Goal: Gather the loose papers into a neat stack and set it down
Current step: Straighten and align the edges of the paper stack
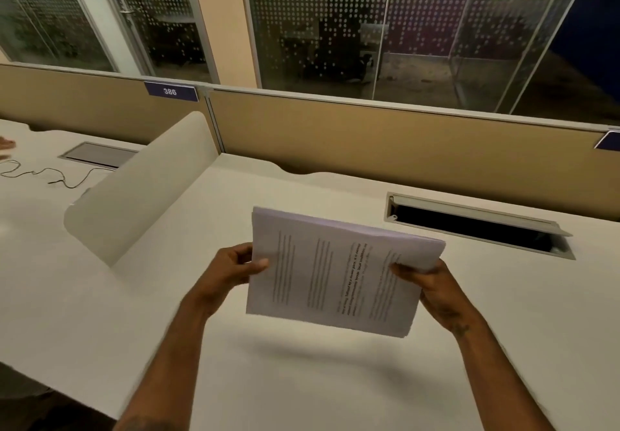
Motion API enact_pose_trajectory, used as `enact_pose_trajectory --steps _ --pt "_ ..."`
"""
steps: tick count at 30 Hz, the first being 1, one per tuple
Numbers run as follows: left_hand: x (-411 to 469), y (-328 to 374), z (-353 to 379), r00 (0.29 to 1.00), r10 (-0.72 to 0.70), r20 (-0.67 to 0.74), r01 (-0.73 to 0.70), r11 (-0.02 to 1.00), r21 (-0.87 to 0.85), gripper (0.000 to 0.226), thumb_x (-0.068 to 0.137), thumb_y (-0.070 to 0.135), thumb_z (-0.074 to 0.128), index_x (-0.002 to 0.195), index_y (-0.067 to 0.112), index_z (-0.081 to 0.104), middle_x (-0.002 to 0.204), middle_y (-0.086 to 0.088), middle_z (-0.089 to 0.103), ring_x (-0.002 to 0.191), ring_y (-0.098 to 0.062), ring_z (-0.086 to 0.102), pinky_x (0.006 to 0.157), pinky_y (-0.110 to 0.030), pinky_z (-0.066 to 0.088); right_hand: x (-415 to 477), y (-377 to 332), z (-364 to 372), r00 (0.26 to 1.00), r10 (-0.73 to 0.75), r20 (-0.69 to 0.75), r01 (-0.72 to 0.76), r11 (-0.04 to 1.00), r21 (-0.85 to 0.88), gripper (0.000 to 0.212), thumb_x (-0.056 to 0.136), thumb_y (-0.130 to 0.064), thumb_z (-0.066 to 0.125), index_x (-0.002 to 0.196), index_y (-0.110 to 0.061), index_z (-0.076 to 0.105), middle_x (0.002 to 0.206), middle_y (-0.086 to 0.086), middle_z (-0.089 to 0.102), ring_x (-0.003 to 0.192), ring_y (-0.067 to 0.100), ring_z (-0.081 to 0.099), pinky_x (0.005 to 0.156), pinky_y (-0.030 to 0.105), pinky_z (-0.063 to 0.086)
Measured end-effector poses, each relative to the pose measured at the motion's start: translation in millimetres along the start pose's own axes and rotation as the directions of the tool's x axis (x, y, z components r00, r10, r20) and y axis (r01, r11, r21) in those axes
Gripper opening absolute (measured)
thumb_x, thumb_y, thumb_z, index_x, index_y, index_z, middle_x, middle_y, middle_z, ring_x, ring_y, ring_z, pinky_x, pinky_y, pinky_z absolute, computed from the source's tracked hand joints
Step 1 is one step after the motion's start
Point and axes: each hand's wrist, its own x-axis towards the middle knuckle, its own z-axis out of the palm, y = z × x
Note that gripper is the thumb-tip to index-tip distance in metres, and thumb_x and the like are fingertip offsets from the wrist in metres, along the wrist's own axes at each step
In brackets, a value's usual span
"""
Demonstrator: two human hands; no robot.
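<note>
A stack of white printed papers [339, 273] hangs in the air above the white desk [302, 380], turned sideways so the text lines run up and down. My left hand [235, 269] grips its left edge with the thumb on top. My right hand [426, 283] grips the right edge the same way. The sheets lie together, with edges slightly uneven at the far side. A soft shadow of the stack falls on the desk below.
A curved white divider [141, 189] rises at the left of the desk. An open cable hatch [476, 226] sits at the back right. A tan partition [402, 142] closes the far side. On the neighbouring desk lie a thin cable [50, 175] and another person's fingertips [6, 143].
</note>
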Motion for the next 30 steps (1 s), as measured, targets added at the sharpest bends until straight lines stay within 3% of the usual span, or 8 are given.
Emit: enact_pose_trajectory --steps 3,8,13,18,22,24,27,30 --pt "4 -8 26 0.993 0.019 -0.119 -0.016 1.000 0.026 0.055 0.062 0.060 0.086 0.098 0.018 0.082 0.100 -0.008 0.082 0.092 -0.030 0.079 0.070 -0.032 0.063 4 5 7 1.000 0.020 -0.007 -0.021 0.998 -0.065 0.031 0.077 -0.031 0.079 0.108 -0.031 0.077 0.104 0.009 0.078 0.097 0.031 0.074 0.080 0.044 0.062" --pt "-10 -40 44 0.964 0.034 -0.265 -0.059 0.994 -0.090 0.034 0.067 0.051 0.082 0.082 0.021 0.083 0.085 -0.005 0.082 0.074 -0.019 0.077 0.062 -0.027 0.061 1 24 2 0.999 0.037 -0.032 -0.039 0.997 -0.064 0.037 0.076 -0.035 0.083 0.111 -0.026 0.077 0.105 0.010 0.079 0.098 0.028 0.075 0.077 0.034 0.061" --pt "-27 -76 56 0.971 -0.063 -0.231 0.043 0.995 -0.093 0.032 0.067 0.035 0.088 0.095 0.020 0.084 0.096 -0.009 0.083 0.090 -0.028 0.078 0.073 -0.034 0.061 -11 62 0 0.984 0.176 0.016 -0.174 0.979 -0.111 0.036 0.074 -0.034 0.086 0.109 -0.030 0.078 0.108 0.006 0.079 0.105 0.024 0.073 0.090 0.039 0.058" --pt "-29 -76 52 0.980 -0.037 -0.197 0.024 0.997 -0.069 0.037 0.066 0.042 0.087 0.100 0.031 0.082 0.099 -0.005 0.082 0.091 -0.022 0.078 0.074 -0.032 0.062 -10 61 -3 0.985 0.171 0.024 -0.166 0.976 -0.139 0.047 0.071 -0.050 0.084 0.114 -0.033 0.075 0.109 0.004 0.079 0.101 0.017 0.074 0.078 0.027 0.061" --pt "-29 -79 62 0.970 -0.063 -0.235 0.050 0.997 -0.063 0.028 0.074 0.037 0.088 0.100 0.028 0.081 0.098 -0.005 0.083 0.097 -0.031 0.076 0.086 -0.049 0.060 -10 68 -1 0.980 0.197 0.043 -0.190 0.974 -0.125 0.041 0.076 -0.036 0.082 0.116 -0.034 0.074 0.112 0.004 0.078 0.105 0.016 0.073 0.079 0.025 0.060" --pt "-27 -75 63 0.959 -0.073 -0.272 0.058 0.996 -0.062 0.026 0.072 0.039 0.088 0.095 0.030 0.081 0.093 -0.004 0.083 0.097 -0.036 0.074 0.087 -0.052 0.059 -8 63 -1 0.981 0.194 0.031 -0.187 0.971 -0.148 0.043 0.070 -0.044 0.084 0.111 -0.036 0.076 0.108 0.003 0.079 0.103 0.018 0.074 0.077 0.025 0.061" --pt "-22 -59 58 0.954 -0.045 -0.297 0.016 0.995 -0.099 0.027 0.067 0.044 0.083 0.092 0.034 0.082 0.094 -0.002 0.082 0.095 -0.032 0.075 0.079 -0.045 0.060 -5 47 -11 0.989 0.149 -0.011 -0.149 0.979 -0.141 0.055 0.059 -0.060 0.086 0.106 -0.034 0.078 0.105 0.002 0.079 0.100 0.021 0.073 0.073 0.021 0.059" --pt "-17 -37 58 0.945 0.028 -0.326 -0.109 0.966 -0.235 0.030 0.072 0.035 0.084 0.102 0.032 0.080 0.103 0.000 0.081 0.097 -0.022 0.076 0.076 -0.033 0.062 -9 39 -14 0.996 0.085 -0.042 -0.084 0.996 0.011 0.064 0.067 -0.044 0.086 0.126 -0.034 0.064 0.119 -0.003 0.074 0.110 0.013 0.070 0.081 0.019 0.058"
